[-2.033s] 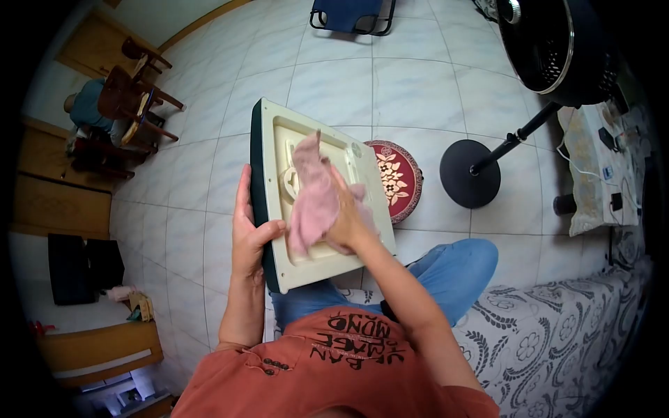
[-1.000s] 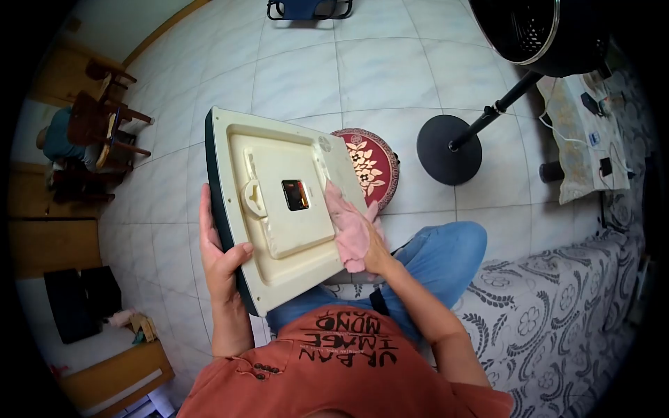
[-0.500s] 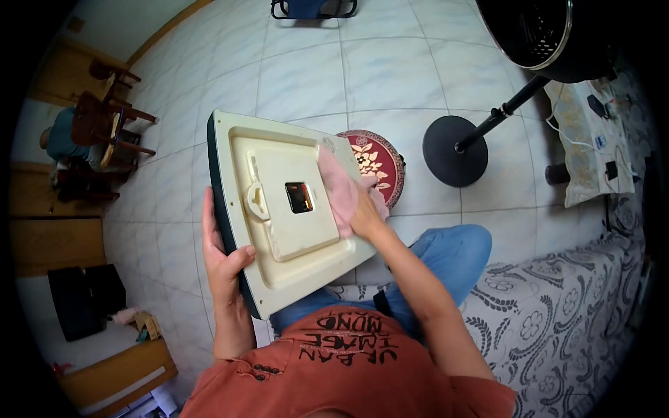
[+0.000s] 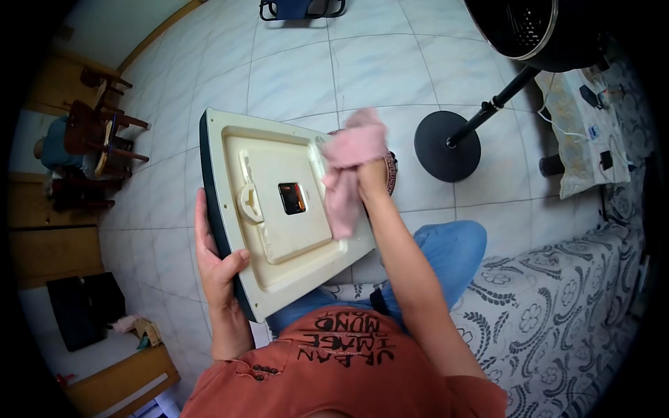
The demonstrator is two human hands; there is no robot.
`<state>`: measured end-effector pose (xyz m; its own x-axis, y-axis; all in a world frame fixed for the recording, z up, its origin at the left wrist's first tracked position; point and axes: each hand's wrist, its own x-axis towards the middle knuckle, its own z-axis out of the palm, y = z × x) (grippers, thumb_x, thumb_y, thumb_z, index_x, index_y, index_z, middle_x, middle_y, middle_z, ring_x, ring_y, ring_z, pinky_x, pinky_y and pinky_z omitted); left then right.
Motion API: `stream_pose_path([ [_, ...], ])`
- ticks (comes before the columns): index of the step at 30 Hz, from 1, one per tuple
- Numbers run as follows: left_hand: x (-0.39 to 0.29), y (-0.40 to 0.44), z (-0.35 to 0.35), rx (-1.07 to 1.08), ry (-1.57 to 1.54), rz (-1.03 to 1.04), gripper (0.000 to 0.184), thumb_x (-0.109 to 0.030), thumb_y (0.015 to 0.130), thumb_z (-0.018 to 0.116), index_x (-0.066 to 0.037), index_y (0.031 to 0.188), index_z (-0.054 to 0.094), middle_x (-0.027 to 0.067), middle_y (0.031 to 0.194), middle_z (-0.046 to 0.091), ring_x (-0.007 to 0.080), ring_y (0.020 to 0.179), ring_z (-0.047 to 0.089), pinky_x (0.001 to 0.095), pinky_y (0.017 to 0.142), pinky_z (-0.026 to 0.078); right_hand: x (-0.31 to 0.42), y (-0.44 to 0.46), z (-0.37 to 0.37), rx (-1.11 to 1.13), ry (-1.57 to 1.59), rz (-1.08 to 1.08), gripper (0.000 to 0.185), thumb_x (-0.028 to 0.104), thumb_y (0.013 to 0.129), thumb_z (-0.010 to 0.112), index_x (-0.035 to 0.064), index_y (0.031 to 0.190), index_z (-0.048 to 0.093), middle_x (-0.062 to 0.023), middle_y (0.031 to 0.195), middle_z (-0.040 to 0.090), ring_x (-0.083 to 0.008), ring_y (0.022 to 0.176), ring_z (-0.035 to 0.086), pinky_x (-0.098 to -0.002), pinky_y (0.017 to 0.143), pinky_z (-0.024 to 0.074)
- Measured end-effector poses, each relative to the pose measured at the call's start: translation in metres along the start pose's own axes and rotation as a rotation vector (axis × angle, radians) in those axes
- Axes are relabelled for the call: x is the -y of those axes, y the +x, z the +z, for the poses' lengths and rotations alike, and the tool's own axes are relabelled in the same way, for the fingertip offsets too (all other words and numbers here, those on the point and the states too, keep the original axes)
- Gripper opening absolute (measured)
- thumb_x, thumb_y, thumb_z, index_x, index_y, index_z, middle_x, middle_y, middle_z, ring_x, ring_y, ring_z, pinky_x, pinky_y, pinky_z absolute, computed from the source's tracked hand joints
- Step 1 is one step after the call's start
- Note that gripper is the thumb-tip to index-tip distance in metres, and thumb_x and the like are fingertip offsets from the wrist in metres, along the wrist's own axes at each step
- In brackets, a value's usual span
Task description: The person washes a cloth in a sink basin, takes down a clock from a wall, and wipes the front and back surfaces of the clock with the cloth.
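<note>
A wall clock [image 4: 279,171] is tilted above my lap with its cream back facing me. It has a dark outer edge, a moulded hanger at the left and a small black movement [image 4: 292,199] in a square opening. My left hand [image 4: 219,268] grips the clock's left edge, thumb on the back rim and fingers along the side. My right hand [image 4: 374,180] is closed on a crumpled pink cloth [image 4: 354,148] over the clock's right side. The cloth is slightly blurred and hides part of that rim and some of my fingers.
Behind the clock, a round red patterned seat [image 4: 392,174] is mostly hidden. A black pedestal fan [image 4: 447,146] stands on the tiled floor to the right. The sofa [image 4: 529,306] has a patterned cover. Wooden chairs [image 4: 90,132] and a seated person [image 4: 56,146] are at far left.
My right hand has raised the pink cloth up and away from the recessed back, and the cloth now bunches above the hand. My left hand keeps its grip on the clock.
</note>
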<state>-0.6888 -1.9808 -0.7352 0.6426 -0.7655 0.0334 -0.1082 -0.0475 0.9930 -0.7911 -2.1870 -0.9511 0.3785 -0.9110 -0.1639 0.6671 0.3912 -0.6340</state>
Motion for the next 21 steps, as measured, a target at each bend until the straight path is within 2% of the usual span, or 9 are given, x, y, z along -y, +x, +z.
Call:
stream_pose_path([
  [2, 0.000, 0.000, 0.002, 0.003, 0.006, 0.011, 0.108, -0.010, 0.058, 0.068, 0.001, 0.154, 0.019, 0.0191, 0.143, 0.044, 0.0251, 0.129, 0.048, 0.0316, 0.108, 0.037, -0.062, 0.055, -0.023, 0.323, -0.432, 0.124, 0.036, 0.027, 0.098, 0.052, 0.0005, 0.123, 0.058, -0.0122, 0.117, 0.064, -0.0164, 0.102, 0.063, -0.0314, 0.087, 0.0516],
  [3, -0.003, 0.000, 0.005, -0.014, -0.016, -0.006, 0.108, -0.011, 0.058, 0.068, 0.001, 0.154, 0.019, 0.0191, 0.143, 0.044, 0.0252, 0.128, 0.048, 0.0315, 0.108, 0.037, -0.078, 0.051, -0.013, 0.194, -0.828, -0.382, 0.040, 0.029, 0.097, 0.053, 0.0024, 0.128, 0.057, -0.0134, 0.118, 0.065, -0.0202, 0.105, 0.064, -0.0330, 0.090, 0.0507],
  [4, -0.004, 0.000, 0.007, -0.031, -0.038, -0.023, 0.108, -0.011, 0.058, 0.068, 0.001, 0.153, 0.020, 0.0190, 0.142, 0.045, 0.0253, 0.127, 0.049, 0.0314, 0.107, 0.038, -0.079, 0.023, -0.018, 0.184, -0.642, -0.223, 0.048, 0.031, 0.094, 0.057, 0.0042, 0.133, 0.053, -0.0159, 0.121, 0.065, -0.0233, 0.111, 0.063, -0.0331, 0.095, 0.0479],
  [6, -0.004, 0.002, 0.006, -0.037, -0.035, -0.027, 0.108, -0.012, 0.058, 0.068, 0.002, 0.153, 0.020, 0.0189, 0.141, 0.046, 0.0252, 0.127, 0.049, 0.0314, 0.107, 0.038, -0.042, -0.018, -0.020, 0.095, -0.784, 0.188, 0.051, 0.033, 0.092, 0.057, 0.0069, 0.136, 0.053, -0.0169, 0.125, 0.062, -0.0250, 0.114, 0.061, -0.0326, 0.099, 0.0454],
  [10, 0.002, 0.005, 0.001, -0.030, -0.006, -0.005, 0.108, -0.014, 0.057, 0.069, 0.002, 0.153, 0.021, 0.0185, 0.140, 0.047, 0.0246, 0.126, 0.050, 0.0310, 0.107, 0.038, -0.050, -0.108, -0.095, 0.182, -1.028, -0.232, 0.053, 0.028, 0.094, 0.050, 0.0009, 0.139, 0.046, -0.0225, 0.137, 0.052, -0.0347, 0.131, 0.047, -0.0381, 0.111, 0.0340],
  [14, -0.005, 0.003, 0.010, -0.001, -0.023, -0.028, 0.110, -0.017, 0.059, 0.073, 0.002, 0.153, 0.020, 0.0174, 0.139, 0.047, 0.0235, 0.126, 0.050, 0.0303, 0.106, 0.038, -0.033, -0.144, -0.078, 0.179, -0.923, -0.125, 0.057, 0.027, 0.094, 0.047, -0.0026, 0.142, 0.039, -0.0249, 0.140, 0.048, -0.0371, 0.135, 0.041, -0.0394, 0.114, 0.0297],
  [16, -0.007, 0.004, 0.014, -0.006, -0.037, -0.045, 0.111, -0.019, 0.059, 0.074, 0.001, 0.153, 0.020, 0.0171, 0.140, 0.047, 0.0228, 0.125, 0.050, 0.0300, 0.105, 0.039, -0.057, -0.124, -0.079, 0.308, -0.865, -0.155, 0.061, 0.035, 0.100, 0.041, 0.0000, 0.149, 0.031, -0.0216, 0.156, 0.028, -0.0318, 0.145, 0.026, -0.0369, 0.118, 0.0186],
  [17, -0.006, 0.006, 0.014, -0.007, -0.022, -0.038, 0.111, -0.019, 0.059, 0.075, 0.002, 0.153, 0.020, 0.0171, 0.140, 0.047, 0.0228, 0.126, 0.050, 0.0301, 0.106, 0.039, -0.031, -0.103, -0.046, 0.362, -0.890, 0.014, 0.066, 0.042, 0.101, 0.035, 0.0015, 0.152, 0.025, -0.0226, 0.158, 0.021, -0.0313, 0.147, 0.022, -0.0372, 0.119, 0.0162],
  [21, -0.004, 0.009, 0.000, 0.020, 0.063, -0.063, 0.112, -0.019, 0.059, 0.075, 0.002, 0.153, 0.019, 0.0175, 0.141, 0.046, 0.0235, 0.127, 0.049, 0.0310, 0.107, 0.037, -0.071, 0.012, -0.024, 0.247, -0.970, 0.109, 0.057, 0.046, 0.099, 0.035, -0.0022, 0.120, 0.057, -0.0229, 0.112, 0.064, -0.0296, 0.105, 0.064, -0.0388, 0.101, 0.0430],
])
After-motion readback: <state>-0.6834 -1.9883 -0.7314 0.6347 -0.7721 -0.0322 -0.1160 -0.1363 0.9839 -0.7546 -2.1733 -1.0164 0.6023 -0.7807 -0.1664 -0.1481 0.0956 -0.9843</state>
